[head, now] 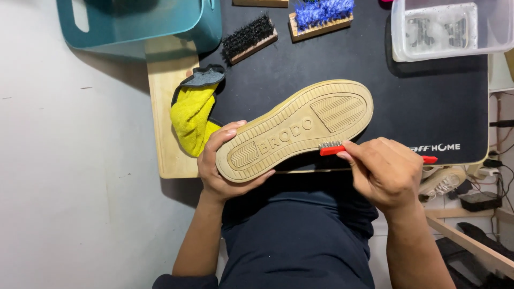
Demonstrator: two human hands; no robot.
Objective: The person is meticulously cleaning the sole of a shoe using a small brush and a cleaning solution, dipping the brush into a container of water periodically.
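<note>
Shoe [300,128] sole-up in left hand [217,166]; right hand [385,171] apparently presses red brush [334,149].

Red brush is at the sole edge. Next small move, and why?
Probably a short stroke of the red brush along the sole's sidewall toward the heel. Its bristles already touch that edge, the right hand pinches the handle, and the left hand steadies the toe with the shoe sole-up.
</note>
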